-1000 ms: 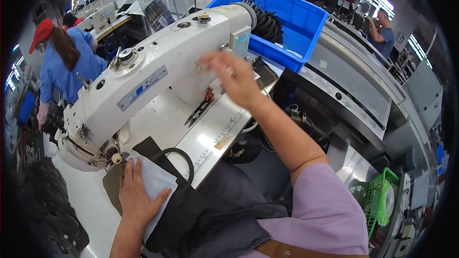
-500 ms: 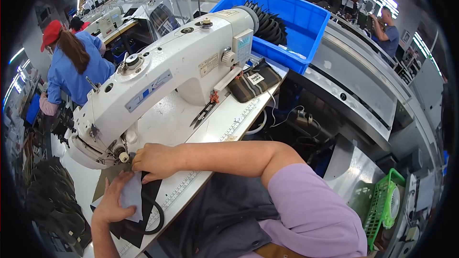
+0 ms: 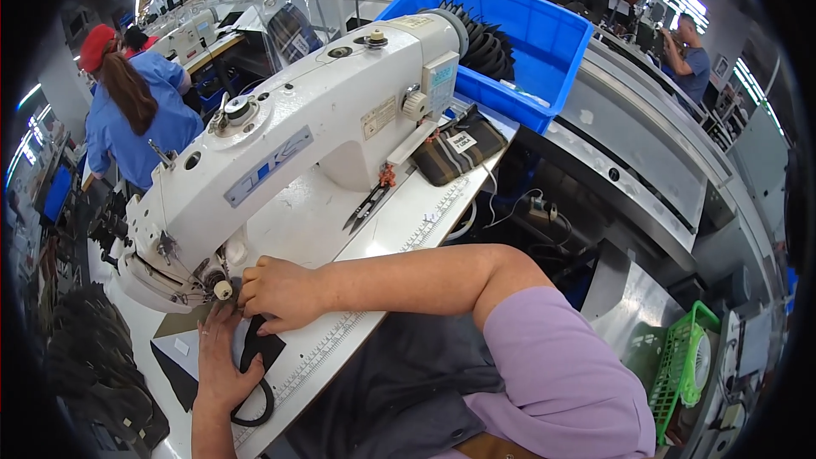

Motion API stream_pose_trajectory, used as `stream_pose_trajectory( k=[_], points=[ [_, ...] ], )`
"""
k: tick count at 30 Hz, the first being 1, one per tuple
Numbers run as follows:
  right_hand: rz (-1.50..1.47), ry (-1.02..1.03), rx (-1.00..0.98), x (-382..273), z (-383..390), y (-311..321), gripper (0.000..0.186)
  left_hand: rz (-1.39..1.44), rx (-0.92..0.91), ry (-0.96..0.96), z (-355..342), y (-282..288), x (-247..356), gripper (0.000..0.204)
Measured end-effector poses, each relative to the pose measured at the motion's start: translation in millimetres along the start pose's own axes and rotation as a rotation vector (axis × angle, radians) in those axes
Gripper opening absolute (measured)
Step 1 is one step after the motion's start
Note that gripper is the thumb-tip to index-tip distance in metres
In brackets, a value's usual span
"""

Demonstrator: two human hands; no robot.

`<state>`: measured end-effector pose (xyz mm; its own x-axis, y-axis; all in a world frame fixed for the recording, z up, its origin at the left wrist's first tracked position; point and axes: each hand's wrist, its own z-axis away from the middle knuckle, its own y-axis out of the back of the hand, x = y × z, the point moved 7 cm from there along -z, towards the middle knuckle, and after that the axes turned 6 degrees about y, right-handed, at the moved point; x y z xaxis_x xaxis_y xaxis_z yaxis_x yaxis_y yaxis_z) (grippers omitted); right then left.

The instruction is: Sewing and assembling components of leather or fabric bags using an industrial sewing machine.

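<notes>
A white sewing machine stands over the pale work table. My left hand lies on a layered piece under the machine's head, fingers stretched out and thumb apart. That work has a black fabric piece, a light grey patch and an olive part. A black strap curves out beside my left thumb. Close to the needle area, my right hand is closed with bent fingers on the black fabric. Its fingertips are partly hidden, and so is the needle.
Thread snips and a plaid pouch lie on the table. Behind the machine, a blue bin holds black coiled pieces. Dark pieces are piled at the left. A green basket is at right; co-workers are farther off.
My left hand has moved right and up toward the needle area, turning so its fingers point forward. The fabric has shifted with it, uncovering a small white label. My right hand stays close by.
</notes>
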<state>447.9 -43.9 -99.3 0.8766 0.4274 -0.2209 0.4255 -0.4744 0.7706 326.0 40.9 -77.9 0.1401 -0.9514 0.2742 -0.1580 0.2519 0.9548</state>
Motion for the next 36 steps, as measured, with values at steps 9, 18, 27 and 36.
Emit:
stream_pose_trajectory(
  k=[9,18,27,36],
  points=[
    [-0.018,0.064,-0.088,18.5,-7.4,-5.4,0.025,0.073,0.104,0.047,-8.8,5.9,19.8,0.055],
    [-0.074,0.087,0.1,25.7,-4.4,0.9,0.019,-0.061,0.126,-0.054,-8.8,-1.1,11.8,0.053],
    [-0.045,0.166,0.148,25.3,-4.1,-0.9,0.019,0.083,0.049,-0.031,-9.1,-0.6,14.6,0.052],
    [-0.032,0.17,0.122,18.4,-6.2,2.2,0.024,0.091,0.083,0.0,-6.2,2.8,13.2,0.048]
  ],
)
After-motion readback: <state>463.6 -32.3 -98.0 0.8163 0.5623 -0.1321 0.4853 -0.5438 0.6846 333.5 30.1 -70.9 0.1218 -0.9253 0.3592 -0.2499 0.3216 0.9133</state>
